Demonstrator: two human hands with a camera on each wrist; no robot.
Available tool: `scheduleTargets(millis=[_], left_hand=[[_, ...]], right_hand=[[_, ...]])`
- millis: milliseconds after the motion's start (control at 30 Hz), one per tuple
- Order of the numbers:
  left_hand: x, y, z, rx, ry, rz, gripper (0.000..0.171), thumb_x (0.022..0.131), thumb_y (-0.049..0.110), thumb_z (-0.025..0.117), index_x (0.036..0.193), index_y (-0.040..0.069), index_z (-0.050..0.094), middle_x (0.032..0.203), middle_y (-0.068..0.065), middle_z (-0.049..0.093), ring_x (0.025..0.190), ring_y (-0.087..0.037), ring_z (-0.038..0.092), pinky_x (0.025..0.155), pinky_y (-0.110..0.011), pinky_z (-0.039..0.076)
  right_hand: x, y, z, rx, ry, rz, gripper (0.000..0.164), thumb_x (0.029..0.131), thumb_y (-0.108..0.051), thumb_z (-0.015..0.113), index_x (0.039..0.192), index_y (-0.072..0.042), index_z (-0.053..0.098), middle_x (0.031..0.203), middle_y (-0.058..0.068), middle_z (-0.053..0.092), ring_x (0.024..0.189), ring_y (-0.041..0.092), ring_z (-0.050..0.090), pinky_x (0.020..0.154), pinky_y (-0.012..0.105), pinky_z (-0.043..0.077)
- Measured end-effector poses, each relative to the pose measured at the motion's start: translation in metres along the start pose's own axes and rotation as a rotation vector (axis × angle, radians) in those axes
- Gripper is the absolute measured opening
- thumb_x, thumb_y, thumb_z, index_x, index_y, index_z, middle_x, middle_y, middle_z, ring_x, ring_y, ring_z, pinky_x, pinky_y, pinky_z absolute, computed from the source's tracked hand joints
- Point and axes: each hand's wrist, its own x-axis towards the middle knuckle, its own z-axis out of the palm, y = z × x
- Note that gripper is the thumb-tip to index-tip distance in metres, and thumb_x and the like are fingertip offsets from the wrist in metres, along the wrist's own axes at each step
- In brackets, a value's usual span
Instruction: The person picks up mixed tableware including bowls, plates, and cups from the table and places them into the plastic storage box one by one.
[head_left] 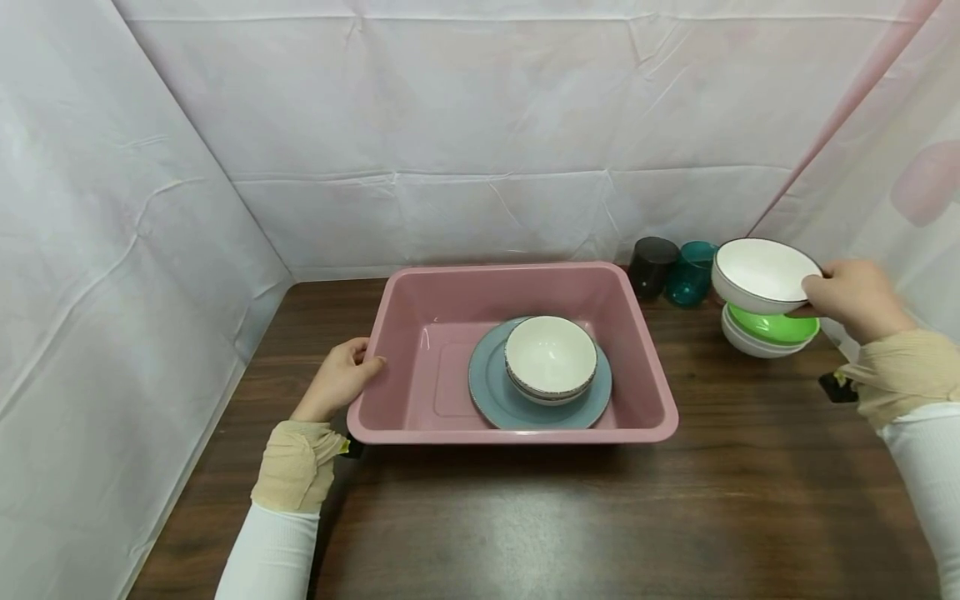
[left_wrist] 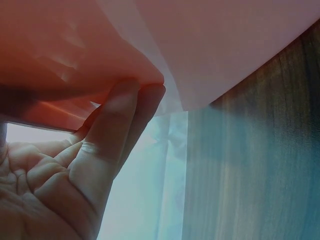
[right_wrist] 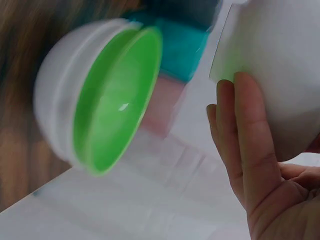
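My left hand (head_left: 339,379) grips the left rim of a pink basin (head_left: 510,436), thumb over the edge; in the left wrist view its fingers (left_wrist: 107,127) lie against the outer wall. Up at the right, my right hand (head_left: 858,298) holds a white bowl (head_left: 765,268) with a dark rim, thumb on the rim and fingers under it. That bowl is raised above a stack of white bowls with a green bowl (head_left: 780,325) on top, which the right wrist view shows apart from it. Inside the basin, white bowls (head_left: 551,357) are nested on a blue-grey plate (head_left: 491,392).
A dark cup (head_left: 652,265) and a teal cup (head_left: 691,275) stand at the back, between the basin and the bowl stack. White sheeting (head_left: 480,142) encloses the back and sides of the brown wooden table (head_left: 510,525).
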Motion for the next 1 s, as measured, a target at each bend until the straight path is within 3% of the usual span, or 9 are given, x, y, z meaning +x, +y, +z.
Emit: scheduleTargets(millis=[167,333,433,567,700,833,1000], left_hand=[[0.000,0.000,0.000,0.004,-0.001,-0.006,0.047,0.094,0.013,0.056,0.133,-0.013,0.048,0.115,-0.031,0.064,0.089,-0.022,0.067,0.071,-0.023,0.053],[0.000,0.001,0.000,-0.011,0.001,-0.009,0.046,0.094,0.012,0.055,0.132,-0.013,0.048,0.115,-0.030,0.064,0.087,-0.021,0.067,0.071,-0.023,0.053],[0.000,0.001,0.000,-0.023,0.002,-0.010,0.046,0.094,0.011,0.055,0.132,-0.013,0.049,0.114,-0.031,0.064,0.085,-0.018,0.066,0.070,-0.023,0.053],[0.001,0.001,0.000,-0.029,-0.003,-0.012,0.046,0.094,0.011,0.055,0.132,-0.013,0.048,0.113,-0.031,0.064,0.082,-0.016,0.066,0.069,-0.023,0.054],[0.001,0.000,-0.001,-0.019,-0.003,-0.013,0.046,0.094,0.012,0.055,0.132,-0.013,0.048,0.112,-0.030,0.065,0.081,-0.015,0.066,0.069,-0.023,0.054],[0.002,-0.002,-0.001,0.002,-0.001,-0.018,0.046,0.094,0.013,0.056,0.132,-0.012,0.049,0.112,-0.029,0.065,0.081,-0.015,0.066,0.070,-0.023,0.053],[0.001,-0.003,-0.002,0.004,-0.008,-0.035,0.048,0.095,0.018,0.057,0.134,-0.010,0.049,0.115,-0.029,0.064,0.086,-0.019,0.067,0.071,-0.025,0.055]], right_hand=[[-0.002,-0.024,0.007,0.056,0.030,-0.041,0.034,0.088,-0.015,0.041,0.078,0.007,0.064,0.067,0.009,0.066,0.061,0.009,0.049,0.051,0.027,0.040],[-0.003,-0.048,0.015,0.153,0.011,-0.055,0.043,0.092,-0.017,0.038,0.107,0.013,0.063,0.069,-0.002,0.068,0.060,-0.004,0.054,0.053,0.022,0.044],[-0.004,-0.062,0.020,0.202,-0.005,-0.070,0.046,0.094,-0.017,0.037,0.118,0.015,0.059,0.073,-0.003,0.069,0.060,-0.003,0.057,0.054,0.020,0.048],[-0.008,-0.078,0.026,0.282,-0.042,-0.092,0.046,0.094,-0.015,0.037,0.122,0.017,0.056,0.076,-0.004,0.068,0.061,0.000,0.062,0.057,0.020,0.054],[-0.012,-0.093,0.030,0.267,-0.053,-0.107,0.042,0.094,-0.015,0.039,0.117,0.013,0.060,0.074,-0.007,0.066,0.061,0.002,0.061,0.057,0.020,0.053],[-0.015,-0.106,0.035,0.216,-0.075,-0.131,0.041,0.095,-0.016,0.039,0.119,0.009,0.061,0.078,-0.003,0.064,0.063,0.001,0.054,0.058,0.019,0.045],[-0.020,-0.120,0.043,0.207,-0.108,-0.165,0.041,0.097,-0.016,0.042,0.124,0.010,0.059,0.068,-0.003,0.055,0.061,0.006,0.043,0.056,0.022,0.037]])
